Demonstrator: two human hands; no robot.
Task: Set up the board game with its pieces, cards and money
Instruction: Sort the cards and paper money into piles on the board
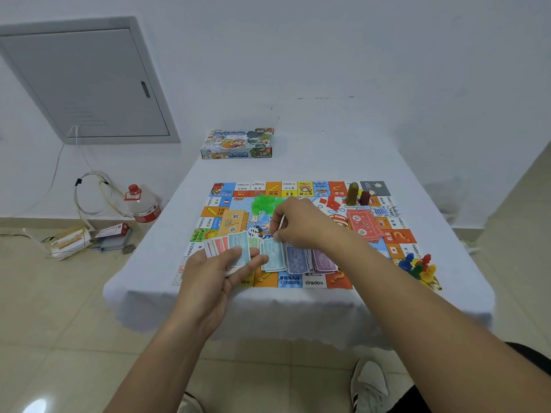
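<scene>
At lower centre we note the left hand (222,271) gripping a fanned stack of banknotes (229,248). Just right of it, the right hand (301,225) pinches a single note (281,223) above sorted piles (298,257) on the board (298,281). Coloured pawns (419,265) stand at the board's right edge. The game box (238,143) sits upper centre, on the white table (343,150).

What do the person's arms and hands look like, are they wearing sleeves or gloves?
No gloves and no sleeves show. Both forearms are bare all the way to the picture's edge. The left hand and the right hand are bare too, and I can see no watch, ring or bracelet on them.
</scene>
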